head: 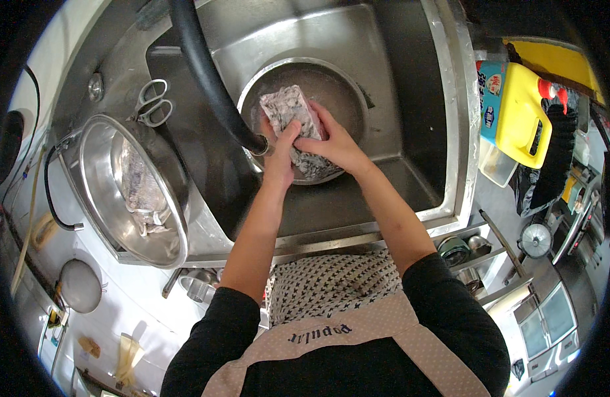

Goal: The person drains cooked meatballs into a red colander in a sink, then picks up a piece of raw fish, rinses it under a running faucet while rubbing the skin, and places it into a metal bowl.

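Observation:
Both my hands are over a round metal basin (305, 60) in the sink, gripping one thick piece of raw meat or fish (287, 101) with a mottled grey-and-white surface and a pinkish side. My left hand (280, 154) holds its left side, thumb on top. From the right, my right hand (338, 144) clasps it, thumb across the near part. Below my thumbs is more mottled grey material (312, 166); I cannot tell whether it belongs to the same piece. Murky water (342, 101) appears to lie in the basin. A black hose (210, 79) ends beside my left wrist.
On the left ledge, a tilted steel bowl (99, 173) contains similar grey pieces (141, 178). Grey-handled scissors (155, 104) lie behind it at the rim of the sink (419, 183). To the right stand a yellow jug (521, 114) with a red cap and a clear plastic container (498, 164).

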A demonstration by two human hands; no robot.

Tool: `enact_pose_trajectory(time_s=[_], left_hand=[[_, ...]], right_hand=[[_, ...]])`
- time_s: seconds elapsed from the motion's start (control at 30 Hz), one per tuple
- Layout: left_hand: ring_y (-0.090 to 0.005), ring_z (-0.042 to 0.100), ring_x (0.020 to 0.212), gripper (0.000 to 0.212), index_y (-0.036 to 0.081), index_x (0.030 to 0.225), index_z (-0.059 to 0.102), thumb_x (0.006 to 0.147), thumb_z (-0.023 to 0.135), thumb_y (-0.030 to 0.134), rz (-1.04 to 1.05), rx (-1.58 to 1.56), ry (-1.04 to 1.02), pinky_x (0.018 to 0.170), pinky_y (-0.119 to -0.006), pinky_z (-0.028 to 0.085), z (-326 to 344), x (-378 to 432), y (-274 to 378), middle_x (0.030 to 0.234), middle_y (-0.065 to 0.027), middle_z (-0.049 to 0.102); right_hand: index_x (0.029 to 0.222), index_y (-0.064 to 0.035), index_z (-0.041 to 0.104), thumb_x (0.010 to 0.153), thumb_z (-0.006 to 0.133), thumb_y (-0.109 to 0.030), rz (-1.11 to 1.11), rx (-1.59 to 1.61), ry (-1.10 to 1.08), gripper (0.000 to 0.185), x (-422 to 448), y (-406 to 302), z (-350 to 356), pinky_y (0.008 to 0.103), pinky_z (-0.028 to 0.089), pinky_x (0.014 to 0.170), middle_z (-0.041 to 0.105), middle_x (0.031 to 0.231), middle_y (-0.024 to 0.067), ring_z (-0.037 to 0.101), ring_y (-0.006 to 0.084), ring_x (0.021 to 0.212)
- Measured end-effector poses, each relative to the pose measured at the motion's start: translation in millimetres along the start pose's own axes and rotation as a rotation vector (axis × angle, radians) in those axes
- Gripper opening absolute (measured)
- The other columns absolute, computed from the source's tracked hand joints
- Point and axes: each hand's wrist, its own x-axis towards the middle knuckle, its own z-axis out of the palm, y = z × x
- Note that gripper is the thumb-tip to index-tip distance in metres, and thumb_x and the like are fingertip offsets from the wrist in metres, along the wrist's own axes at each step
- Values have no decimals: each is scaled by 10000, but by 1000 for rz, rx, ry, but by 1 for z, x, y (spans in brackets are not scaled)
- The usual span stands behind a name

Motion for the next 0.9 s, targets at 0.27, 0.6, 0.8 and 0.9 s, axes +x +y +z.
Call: enact_pose_trajectory(time_s=[0.27,0.6,0.8,0.9], left_hand=[[-288,448,1127,607,14,1258,366,794,576,345,-45,-68,-438,920,-436,407,-18,36,29,1221,-158,462],[-255,539,956,387,61,1086,495,786,544,301,-270,-123,-249,847,-386,438,-21,31,20,1032,-110,550],[-241,558,885,322,54,1021,514,796,516,284,-76,-62,-102,786,-345,455,-27,53,17,955,-104,563],[-275,551,910,413,18,1080,495,825,495,343,243,551,-58,826,-373,428,-22,56,18,993,-150,560]], right_hand=[[1343,-26,244,718,674,-306,267,535,-301,809,-9,4,-4,315,368,937,429,1267,127,451,220,1119],[1192,-68,486,801,468,-545,573,860,-116,617,-13,-7,16,335,450,859,546,1144,101,561,208,980],[1214,-36,444,788,557,-465,267,606,26,616,-2,0,19,319,452,840,539,1126,124,555,204,973],[1206,-25,439,771,619,-377,337,513,-29,589,0,-10,17,299,456,823,550,1089,130,556,197,962]])
